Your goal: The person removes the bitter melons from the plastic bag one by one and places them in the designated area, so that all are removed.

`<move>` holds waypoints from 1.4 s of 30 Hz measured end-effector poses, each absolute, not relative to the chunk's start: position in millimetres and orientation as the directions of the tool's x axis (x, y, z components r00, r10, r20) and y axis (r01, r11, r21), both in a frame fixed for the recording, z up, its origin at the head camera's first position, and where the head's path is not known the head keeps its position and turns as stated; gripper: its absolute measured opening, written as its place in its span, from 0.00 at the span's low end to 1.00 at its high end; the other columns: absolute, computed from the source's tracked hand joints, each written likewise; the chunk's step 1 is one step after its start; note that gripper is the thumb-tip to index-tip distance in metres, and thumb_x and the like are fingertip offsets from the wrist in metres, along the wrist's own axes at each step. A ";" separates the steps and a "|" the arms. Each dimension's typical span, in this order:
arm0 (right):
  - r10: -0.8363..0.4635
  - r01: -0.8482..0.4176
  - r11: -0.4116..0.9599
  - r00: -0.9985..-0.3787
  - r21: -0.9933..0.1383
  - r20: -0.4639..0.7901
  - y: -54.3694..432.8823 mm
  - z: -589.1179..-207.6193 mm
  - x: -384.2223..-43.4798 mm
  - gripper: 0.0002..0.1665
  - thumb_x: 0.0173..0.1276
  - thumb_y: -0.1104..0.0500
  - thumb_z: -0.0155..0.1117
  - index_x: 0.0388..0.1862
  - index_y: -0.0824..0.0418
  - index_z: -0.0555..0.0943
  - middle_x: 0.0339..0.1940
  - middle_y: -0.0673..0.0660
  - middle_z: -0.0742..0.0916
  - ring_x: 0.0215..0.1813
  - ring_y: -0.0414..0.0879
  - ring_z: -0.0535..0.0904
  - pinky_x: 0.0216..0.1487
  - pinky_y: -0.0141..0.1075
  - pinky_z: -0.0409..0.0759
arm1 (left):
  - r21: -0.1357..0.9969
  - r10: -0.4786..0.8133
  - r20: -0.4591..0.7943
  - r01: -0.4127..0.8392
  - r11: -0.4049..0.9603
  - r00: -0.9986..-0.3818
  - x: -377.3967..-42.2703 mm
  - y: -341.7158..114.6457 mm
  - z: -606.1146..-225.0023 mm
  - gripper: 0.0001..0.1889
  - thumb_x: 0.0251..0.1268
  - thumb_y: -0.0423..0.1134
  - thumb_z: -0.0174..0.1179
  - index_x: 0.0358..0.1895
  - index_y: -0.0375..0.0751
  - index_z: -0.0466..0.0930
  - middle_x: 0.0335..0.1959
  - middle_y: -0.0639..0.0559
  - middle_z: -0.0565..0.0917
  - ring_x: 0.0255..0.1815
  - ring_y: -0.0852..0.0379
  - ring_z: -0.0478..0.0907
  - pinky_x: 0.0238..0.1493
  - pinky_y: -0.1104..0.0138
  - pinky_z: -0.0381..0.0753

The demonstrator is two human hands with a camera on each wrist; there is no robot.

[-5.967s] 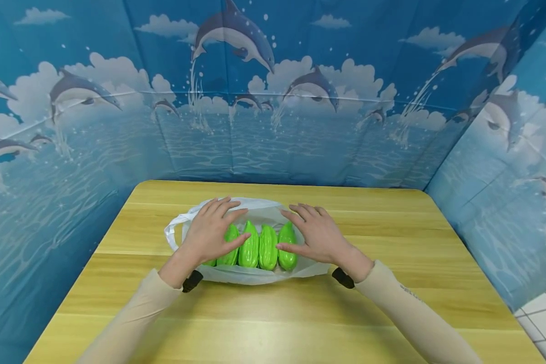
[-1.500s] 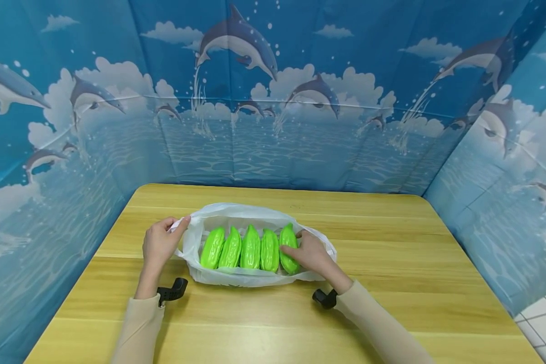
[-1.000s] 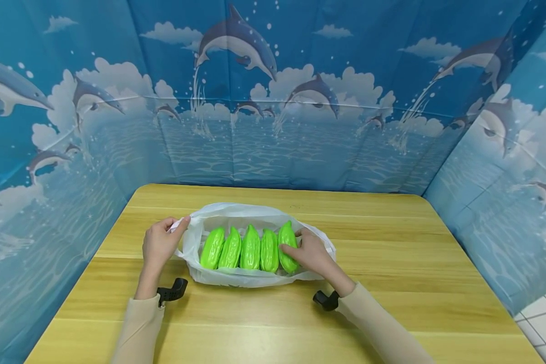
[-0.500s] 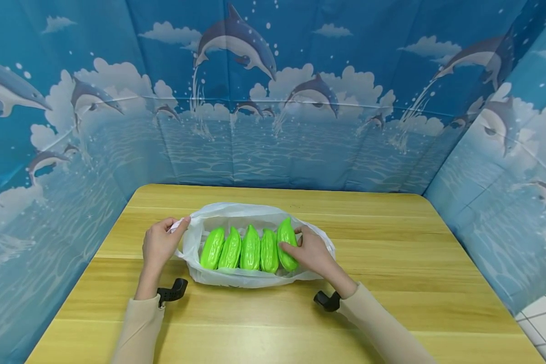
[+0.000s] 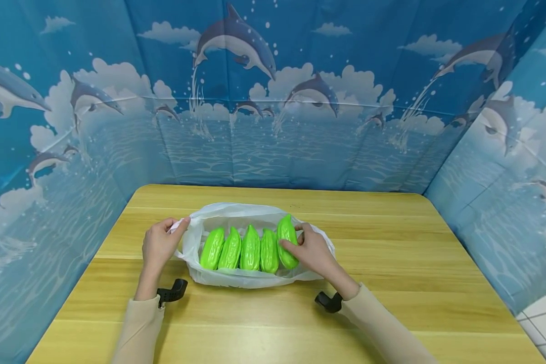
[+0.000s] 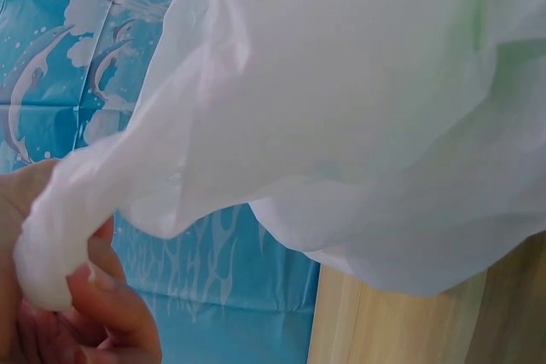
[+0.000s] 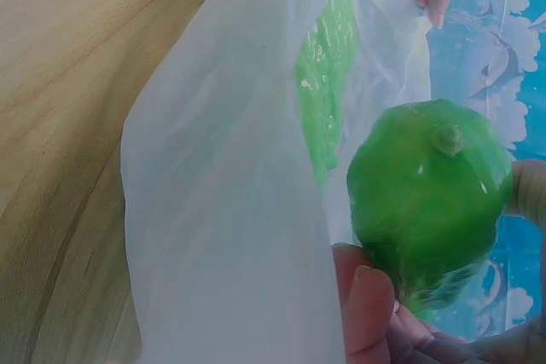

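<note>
Near the bench's far edge, L of ctr, I've L hand curled on bag handle, R hand half-open gripping one green gourd at bag's mouth, w/ 4 more gourds unlifted inside.

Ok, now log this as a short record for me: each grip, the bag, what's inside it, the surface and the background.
Left grip: pinches gathered plastic at the bag's left end
Right grip: holds the rightmost green gourd
Bag: white, thin plastic, mouth open
Inside: four other gourds, side by side in a row
Surface: wooden table
Background: blue curtain printed with dolphins
</note>
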State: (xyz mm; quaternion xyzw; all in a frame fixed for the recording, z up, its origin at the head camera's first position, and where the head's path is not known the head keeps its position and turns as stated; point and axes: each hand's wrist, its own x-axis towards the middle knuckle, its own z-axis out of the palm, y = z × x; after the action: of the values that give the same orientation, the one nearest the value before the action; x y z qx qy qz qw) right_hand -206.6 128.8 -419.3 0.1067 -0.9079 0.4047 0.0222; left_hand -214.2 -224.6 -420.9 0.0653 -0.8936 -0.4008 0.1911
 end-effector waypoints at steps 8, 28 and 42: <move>-0.157 -0.237 0.631 -0.971 -0.738 0.178 128.5 -415.5 -204.5 0.34 0.61 0.44 0.67 0.56 0.67 0.72 0.26 0.54 0.77 0.22 0.44 0.71 0.23 0.37 0.70 | 0.745 -0.278 0.283 0.028 0.667 -0.918 -213.3 -224.6 -419.6 0.26 0.61 0.62 0.57 0.29 0.38 0.82 0.15 0.53 0.71 0.18 0.53 0.65 0.21 0.63 0.60; -0.097 -0.187 0.605 -0.982 -0.774 0.162 137.0 -408.2 -203.6 0.35 0.62 0.44 0.66 0.58 0.65 0.70 0.27 0.55 0.79 0.24 0.45 0.74 0.22 0.36 0.74 | 0.747 -0.277 0.276 0.023 0.664 -0.920 -213.3 -225.4 -419.3 0.26 0.61 0.62 0.57 0.28 0.39 0.81 0.14 0.53 0.68 0.17 0.53 0.64 0.21 0.62 0.59; -0.077 -0.185 0.600 -0.982 -0.779 0.175 144.7 -401.6 -202.9 0.35 0.61 0.43 0.66 0.58 0.64 0.71 0.27 0.56 0.79 0.24 0.45 0.74 0.22 0.37 0.74 | 0.749 -0.276 0.286 0.034 0.662 -0.918 -213.0 -224.6 -418.7 0.25 0.62 0.60 0.58 0.27 0.38 0.81 0.13 0.53 0.69 0.17 0.53 0.64 0.21 0.63 0.60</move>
State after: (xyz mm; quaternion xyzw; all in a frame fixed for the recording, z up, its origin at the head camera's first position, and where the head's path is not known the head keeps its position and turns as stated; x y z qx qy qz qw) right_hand -202.9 144.7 -401.6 0.0734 -0.8922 0.4414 0.0615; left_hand -213.0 -224.6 -418.7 0.0677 -0.8913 -0.4055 0.1913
